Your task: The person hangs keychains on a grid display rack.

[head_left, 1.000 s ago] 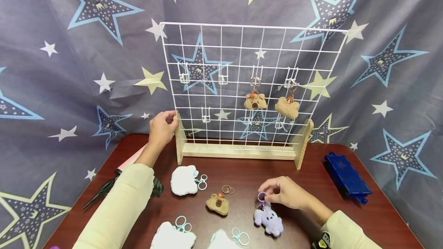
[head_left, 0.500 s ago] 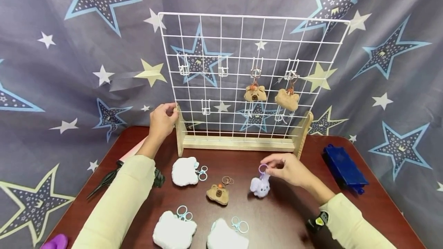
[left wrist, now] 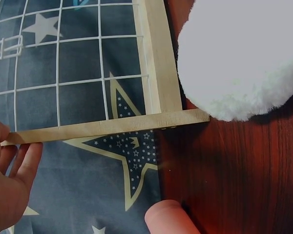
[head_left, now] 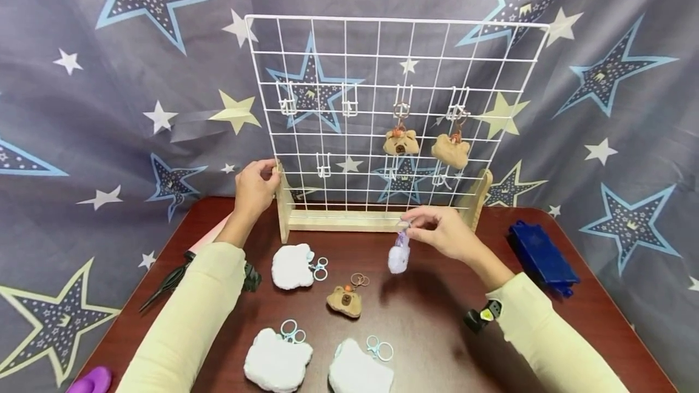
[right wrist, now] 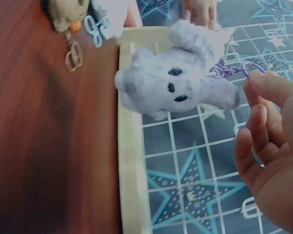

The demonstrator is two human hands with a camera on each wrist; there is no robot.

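My right hand (head_left: 445, 232) pinches the purple ring of a lilac plush bunny keychain (right wrist: 171, 83) between thumb and forefinger. The bunny dangles above the table, in front of the rack's wooden base bar. My left hand (head_left: 255, 185) grips the top of the left wooden upright (left wrist: 107, 126) of the white wire grid rack (head_left: 360, 53), its thumb and fingers on either side of the wood. Two brown capybara keychains (head_left: 400, 142) hang from hooks on the grid's right half. Other hooks (head_left: 349, 102) on the grid carry nothing.
Several white plush keychains (head_left: 292, 267) and one brown capybara keychain (head_left: 345, 301) lie on the dark red table. A blue plastic box (head_left: 543, 258) sits at the right. A purple object (head_left: 91, 379) shows at the lower left, and a pink cylinder (left wrist: 171, 218) lies beside the left upright.
My right hand has lifted the lilac bunny keychain off the table and carried it up and toward the rack. My left hand stays on the upright. The head view has tilted slightly down.
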